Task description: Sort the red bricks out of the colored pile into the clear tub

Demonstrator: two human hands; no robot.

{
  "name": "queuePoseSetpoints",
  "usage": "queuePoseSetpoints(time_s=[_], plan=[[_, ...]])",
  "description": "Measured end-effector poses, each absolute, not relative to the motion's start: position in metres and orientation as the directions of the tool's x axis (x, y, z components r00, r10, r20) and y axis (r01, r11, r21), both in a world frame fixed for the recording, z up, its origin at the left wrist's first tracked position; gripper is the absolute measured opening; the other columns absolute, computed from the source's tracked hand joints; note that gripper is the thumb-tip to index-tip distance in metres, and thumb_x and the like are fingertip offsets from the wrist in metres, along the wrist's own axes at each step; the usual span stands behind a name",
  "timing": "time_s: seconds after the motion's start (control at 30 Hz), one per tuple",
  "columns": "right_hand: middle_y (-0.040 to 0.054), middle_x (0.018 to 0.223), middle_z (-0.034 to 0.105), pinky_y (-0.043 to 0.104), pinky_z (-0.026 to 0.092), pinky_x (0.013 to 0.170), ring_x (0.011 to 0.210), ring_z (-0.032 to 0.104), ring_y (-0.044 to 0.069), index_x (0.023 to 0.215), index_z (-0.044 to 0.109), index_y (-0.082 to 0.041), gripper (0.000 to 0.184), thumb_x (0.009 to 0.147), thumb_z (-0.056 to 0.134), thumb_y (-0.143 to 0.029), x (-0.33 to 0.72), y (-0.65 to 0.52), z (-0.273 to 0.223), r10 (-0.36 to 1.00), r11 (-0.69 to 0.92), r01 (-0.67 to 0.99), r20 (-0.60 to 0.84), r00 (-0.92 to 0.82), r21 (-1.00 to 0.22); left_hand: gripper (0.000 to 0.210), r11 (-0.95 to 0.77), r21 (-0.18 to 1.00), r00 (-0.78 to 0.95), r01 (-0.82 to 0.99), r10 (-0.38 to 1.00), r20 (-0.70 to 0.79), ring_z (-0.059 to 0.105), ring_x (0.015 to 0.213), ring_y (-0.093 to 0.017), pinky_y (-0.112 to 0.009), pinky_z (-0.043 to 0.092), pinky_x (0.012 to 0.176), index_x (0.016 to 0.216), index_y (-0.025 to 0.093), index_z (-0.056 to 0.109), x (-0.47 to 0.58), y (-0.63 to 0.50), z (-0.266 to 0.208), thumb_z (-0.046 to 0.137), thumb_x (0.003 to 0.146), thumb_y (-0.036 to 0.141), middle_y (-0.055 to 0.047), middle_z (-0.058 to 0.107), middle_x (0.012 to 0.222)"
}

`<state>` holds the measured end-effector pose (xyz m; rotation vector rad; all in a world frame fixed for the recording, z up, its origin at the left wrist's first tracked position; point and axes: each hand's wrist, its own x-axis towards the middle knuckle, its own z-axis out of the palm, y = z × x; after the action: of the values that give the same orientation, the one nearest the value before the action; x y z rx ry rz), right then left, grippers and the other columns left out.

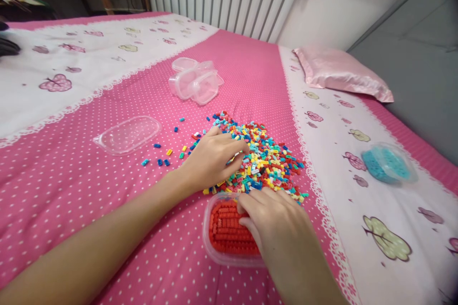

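Note:
My left hand (216,159) rests on a heap of small coloured building bricks (272,162), its thumb and fingers curled toward each other. Whatever lies between those fingertips is hidden among the bricks. In front of me, a clear plastic container (207,247) holds red bricks (229,228) packed in neat rows. My right hand (277,221) reaches over the container's right side, thumb and forefinger drawn together at the red bricks. I cannot make out what these fingers grip, if anything. The hand covers the container's right part.
A clear lid (130,135) lies to the left, near several stray bricks (162,162). Farther back sit stacked clear containers (196,83). On the right stand a container of turquoise bricks (386,164) and a pink pillow (343,73). Everything rests on a patterned bedsheet (171,257).

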<state>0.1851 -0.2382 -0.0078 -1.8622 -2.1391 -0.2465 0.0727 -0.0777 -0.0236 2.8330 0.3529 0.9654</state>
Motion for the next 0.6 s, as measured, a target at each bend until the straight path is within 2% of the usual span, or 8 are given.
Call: queuePoseSetpoints(time_s=[0.17,0.27,0.33,0.43,0.5,0.6], plan=[[-0.0043,0.059,0.061,0.030,0.030,0.054,0.056,0.055,0.017,0.065,0.060,-0.022,0.026,0.069,0.065,0.004,0.185,-0.238,-0.004,0.937,0.145,0.983,0.336,-0.101,-0.110,0.015,-0.961,0.199,0.771,0.192,0.273,0.575,0.053,0.063,-0.013,-0.031,0.034,0.074,0.094,0.017,0.064,0.072,-0.078,-0.024,0.049,0.094,0.020,0.002,0.063,0.069],[-0.0045,0.062,0.063,0.030,0.033,0.056,0.059,0.057,0.017,0.066,0.060,-0.022,0.024,0.074,0.064,0.000,0.190,-0.237,-0.001,0.945,0.144,0.958,0.321,-0.060,-0.247,0.017,-0.954,0.237,0.776,0.181,0.287,0.561,0.054,0.065,-0.013,-0.032,0.035,0.075,0.095,0.017,0.065,0.072,-0.079,-0.023,0.048,0.094,0.021,0.001,0.064,0.069],[-0.0045,0.071,0.068,0.028,0.040,0.061,0.064,0.061,0.016,0.074,0.064,-0.023,0.018,0.080,0.065,-0.006,0.199,-0.233,0.002,0.948,0.128,0.898,0.318,0.014,-0.421,0.019,-0.932,0.341,0.795,0.124,0.299,0.528,0.056,0.071,-0.014,-0.032,0.037,0.079,0.097,0.018,0.064,0.071,-0.081,-0.019,0.045,0.094,0.018,0.000,0.066,0.077],[-0.0029,0.080,0.071,0.028,0.047,0.067,0.069,0.063,0.014,0.089,0.068,-0.024,0.006,0.087,0.065,-0.019,0.218,-0.225,0.003,0.898,0.081,0.775,0.383,0.215,-0.626,0.029,-0.791,0.610,0.846,-0.034,0.303,0.440,0.055,0.079,-0.015,-0.031,0.042,0.076,0.108,0.020,0.060,0.068,-0.086,-0.012,0.037,0.091,0.014,-0.001,0.064,0.088],[-0.0014,0.080,0.070,0.029,0.049,0.067,0.070,0.063,0.015,0.093,0.068,-0.024,0.005,0.089,0.064,-0.024,0.228,-0.222,0.001,0.843,0.072,0.726,0.431,0.323,-0.684,0.032,-0.649,0.751,0.860,-0.120,0.311,0.406,0.051,0.075,-0.015,-0.028,0.043,0.068,0.112,0.020,0.056,0.067,-0.088,-0.009,0.032,0.091,0.013,-0.001,0.057,0.085],[-0.0005,0.084,0.067,0.029,0.049,0.069,0.074,0.062,0.015,0.094,0.068,-0.024,0.006,0.090,0.064,-0.022,0.232,-0.219,0.000,0.819,0.129,0.710,0.478,0.317,-0.692,0.026,-0.554,0.814,0.858,-0.174,0.320,0.401,0.047,0.069,-0.013,-0.025,0.042,0.062,0.103,0.019,0.053,0.068,-0.089,-0.010,0.029,0.095,0.013,0.001,0.051,0.078]])
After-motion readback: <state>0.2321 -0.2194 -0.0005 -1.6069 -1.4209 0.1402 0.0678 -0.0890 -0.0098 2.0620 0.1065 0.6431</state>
